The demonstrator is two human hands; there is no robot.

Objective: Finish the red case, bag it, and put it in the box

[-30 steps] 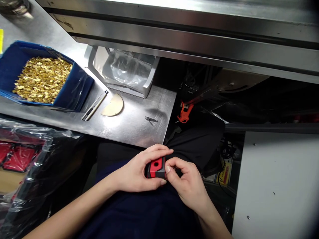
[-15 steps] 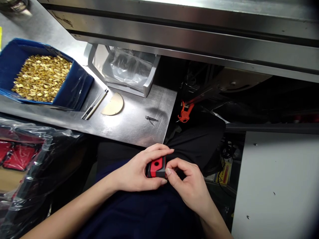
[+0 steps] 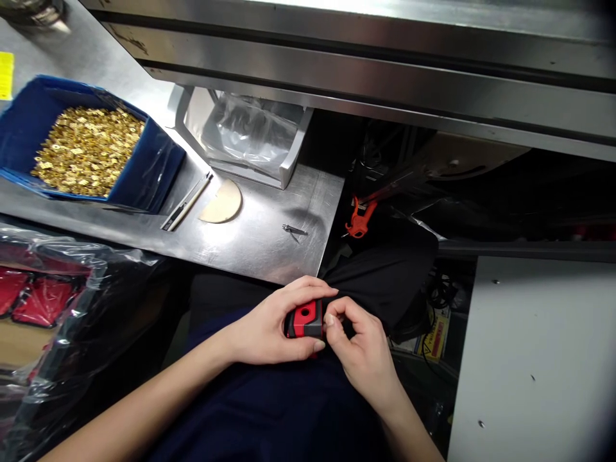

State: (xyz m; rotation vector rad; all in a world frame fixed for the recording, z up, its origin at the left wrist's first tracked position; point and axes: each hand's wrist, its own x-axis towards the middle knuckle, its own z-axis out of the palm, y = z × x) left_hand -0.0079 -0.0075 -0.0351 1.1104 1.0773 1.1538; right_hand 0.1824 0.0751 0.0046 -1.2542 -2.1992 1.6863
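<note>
Red-black block (image 3: 307,320) sits partly hidden by the left hand (image 3: 274,328).

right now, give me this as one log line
left hand: holding red-black part; right hand: pinched beside its end; bench: blue bin, gold pieces

Small red-and-black block (image 3: 304,324), held just below and right of the frame's centre.
It is compact and angular, with a red upper face pierced by a dark round hole, a red band running down its near side, and dark grey trim at the right end. The holed face is turned up toward the camera; the left end is hidden.
</note>
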